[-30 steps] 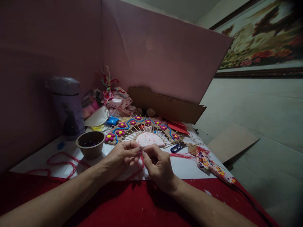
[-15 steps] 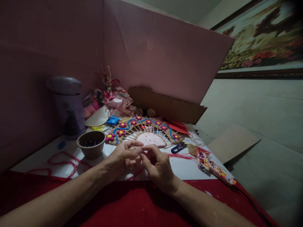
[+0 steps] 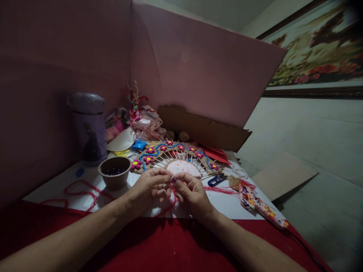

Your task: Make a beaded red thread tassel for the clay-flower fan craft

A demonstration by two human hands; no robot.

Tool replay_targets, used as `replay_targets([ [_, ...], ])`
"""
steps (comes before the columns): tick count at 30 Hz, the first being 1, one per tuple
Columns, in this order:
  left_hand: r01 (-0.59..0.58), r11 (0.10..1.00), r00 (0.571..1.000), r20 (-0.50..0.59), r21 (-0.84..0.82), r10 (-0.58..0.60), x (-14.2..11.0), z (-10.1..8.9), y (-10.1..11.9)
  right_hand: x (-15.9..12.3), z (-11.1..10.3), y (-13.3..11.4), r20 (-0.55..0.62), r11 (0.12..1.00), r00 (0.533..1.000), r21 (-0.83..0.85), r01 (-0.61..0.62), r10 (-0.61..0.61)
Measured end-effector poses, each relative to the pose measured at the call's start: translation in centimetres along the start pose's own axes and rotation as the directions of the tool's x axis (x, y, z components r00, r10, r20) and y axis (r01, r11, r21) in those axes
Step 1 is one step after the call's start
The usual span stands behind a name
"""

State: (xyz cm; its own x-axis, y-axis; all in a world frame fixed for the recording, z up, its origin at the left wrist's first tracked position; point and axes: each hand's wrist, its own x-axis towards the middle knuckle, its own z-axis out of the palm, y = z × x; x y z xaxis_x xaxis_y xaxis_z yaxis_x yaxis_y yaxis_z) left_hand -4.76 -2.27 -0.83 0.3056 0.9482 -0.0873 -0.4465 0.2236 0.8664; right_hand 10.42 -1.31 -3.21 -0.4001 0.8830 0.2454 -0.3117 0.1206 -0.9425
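My left hand and my right hand meet at the fingertips over the near part of the white sheet, both closed in a pinch. Between them shows a small shiny purple bead, held by my right thumb and fingers. Red yarn hangs from the fingertips and trails onto the sheet; my left fingers seem to pinch its end, though they partly hide it. Just beyond the hands lies a fan-shaped piece of sticks and twine with magenta flowers and a blue wavy line. A brown bowl with dark shiny pieces stands left of them.
A floral-patterned glue gun with a cord lies at right, near a blue cutter. A purple tumbler stands at left. Behind are a white paper plate, red paper and a cardboard strip.
The view has shifted slightly, moving the scene rightward. My right fingers have turned, and the purple bead between the fingertips shows more clearly. My hands stay together.
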Motion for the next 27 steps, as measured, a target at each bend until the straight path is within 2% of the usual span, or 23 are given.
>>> replay_targets([
  [4, -0.014, 1.0, 0.999, 0.029, 0.0, 0.014, 0.1, -0.1, 0.0, 0.0, 0.0, -0.2, -0.007, 0.995, 0.998, 0.072, -0.061, 0.062],
  [10, -0.02, 1.0, 0.999, 0.038, 0.007, 0.02, 0.1, -0.2, -0.2, -0.2, -0.4, -0.7, 0.085, 0.976, 0.981, 0.113, -0.183, 0.174],
  [14, -0.024, 1.0, 0.999, 0.03, 0.009, 0.024, 0.0, 0.0, -0.1, -0.1, -0.5, -0.7, 0.118, 0.974, 0.977, 0.118, -0.193, 0.179],
  [16, -0.022, 1.0, 0.999, 0.026, 0.015, 0.022, 0.0, 0.0, -0.1, 0.0, -0.5, -0.6, 0.093, 0.983, 0.984, 0.091, -0.16, 0.151],
  [18, -0.013, 1.0, 1.0, 0.016, 0.024, 0.012, 0.0, -0.1, -0.1, -0.2, -0.3, -0.5, 0.033, 0.998, 0.998, -0.017, -0.058, 0.059],
  [20, 0.003, 1.0, 1.0, 0.015, 0.029, -0.004, 0.0, -0.1, -0.1, -0.5, 0.0, -0.5, -0.003, 0.966, 0.996, -0.241, 0.089, -0.093],
  [23, 0.019, 0.999, 0.999, 0.034, 0.047, -0.021, 0.1, -0.1, -0.3, -1.2, 0.3, -0.7, 0.023, 0.782, 0.962, -0.577, 0.236, -0.273],
  [25, 0.022, 0.996, 0.997, 0.075, 0.089, -0.029, 0.1, -0.1, -0.5, -1.5, 0.3, -0.8, 0.035, 0.674, 0.944, -0.691, 0.26, -0.328],
  [27, 0.023, 0.992, 0.993, 0.115, 0.128, -0.038, 0.1, -0.2, -0.6, -1.6, 0.3, -0.9, 0.045, 0.616, 0.936, -0.742, 0.265, -0.348],
])
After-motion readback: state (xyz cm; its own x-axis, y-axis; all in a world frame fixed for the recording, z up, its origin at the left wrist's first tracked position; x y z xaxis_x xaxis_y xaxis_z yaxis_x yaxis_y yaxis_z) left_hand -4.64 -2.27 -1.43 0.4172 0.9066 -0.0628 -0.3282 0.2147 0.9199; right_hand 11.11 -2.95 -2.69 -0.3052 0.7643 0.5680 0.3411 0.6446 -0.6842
